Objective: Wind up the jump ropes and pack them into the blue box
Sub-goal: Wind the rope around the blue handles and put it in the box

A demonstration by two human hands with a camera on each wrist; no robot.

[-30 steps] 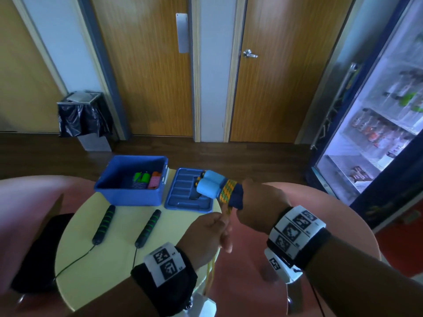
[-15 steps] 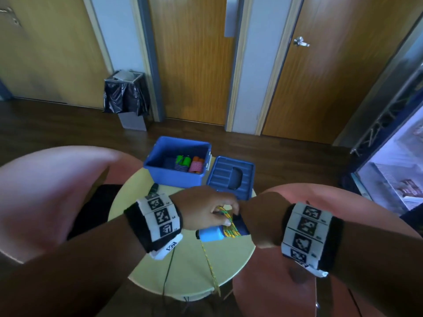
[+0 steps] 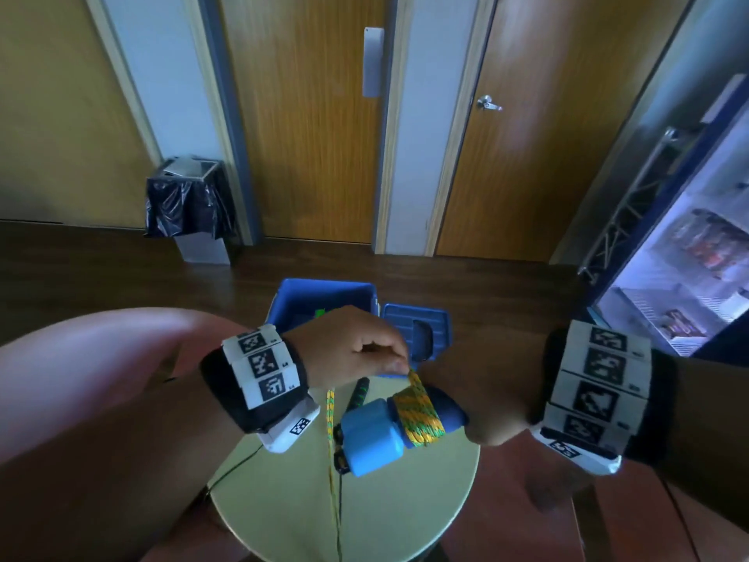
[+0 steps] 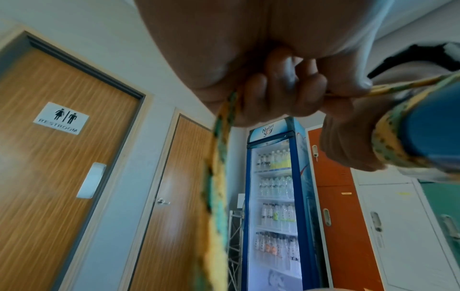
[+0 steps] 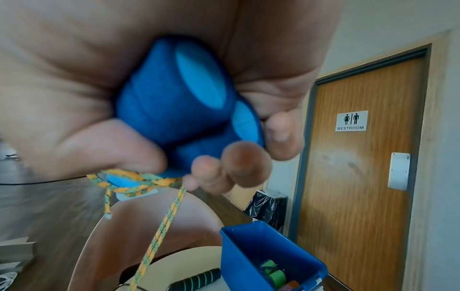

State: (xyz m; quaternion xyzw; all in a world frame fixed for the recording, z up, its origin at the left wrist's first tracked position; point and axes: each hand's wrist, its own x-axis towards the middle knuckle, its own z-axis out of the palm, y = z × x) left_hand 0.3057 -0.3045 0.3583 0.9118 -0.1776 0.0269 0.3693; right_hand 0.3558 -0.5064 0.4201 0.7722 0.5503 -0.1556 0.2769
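My right hand grips a pair of blue jump-rope handles side by side over the round table; their ends show in the right wrist view. Yellow-green rope is wound in several turns round them. My left hand pinches the rope just above the wraps, and its loose length hangs past the table's front. The blue box stands open behind my left hand with green and orange handles inside.
The box's blue lid lies right of the box. A black-and-green handle with a thin black cord lies on the yellow-green table. Pink chairs flank the table. A bin, doors and a drinks fridge stand beyond.
My left hand has lifted from the front of the handles to above them, carrying the rope over the wraps. The handles in my right hand have risen a little.
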